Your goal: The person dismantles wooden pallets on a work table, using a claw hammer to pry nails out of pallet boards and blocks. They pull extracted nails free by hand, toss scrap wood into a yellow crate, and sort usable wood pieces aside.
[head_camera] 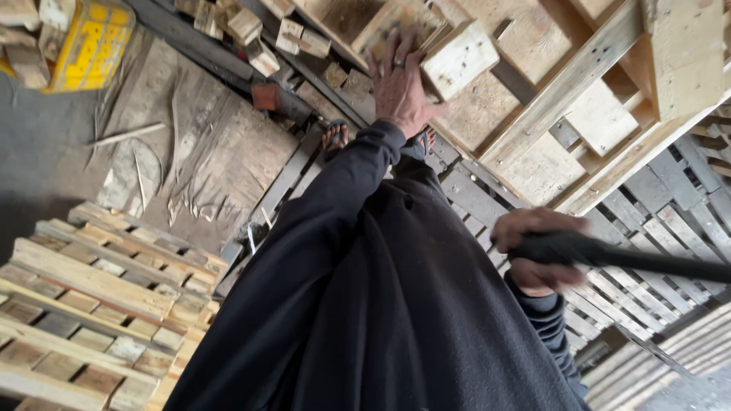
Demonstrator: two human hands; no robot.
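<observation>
My left hand (398,84) reaches forward with fingers spread and rests on a square wooden block (459,58) of an upended light wooden pallet (563,114). A ring shows on one finger. My right hand (535,253) is closed around the black handle of a long dark tool (647,260) that runs off to the right; its head is out of view. My dark sleeves and dark garment fill the middle of the view. Below the left wrist my feet in sandals (335,137) stand on grey pallet slats.
A stack of light wooden pallets (91,304) lies at lower left. Grey weathered pallets (662,251) cover the floor at right. Loose wood blocks (263,38) and a yellow container (91,46) sit at the top left, beside worn sheeting (198,152).
</observation>
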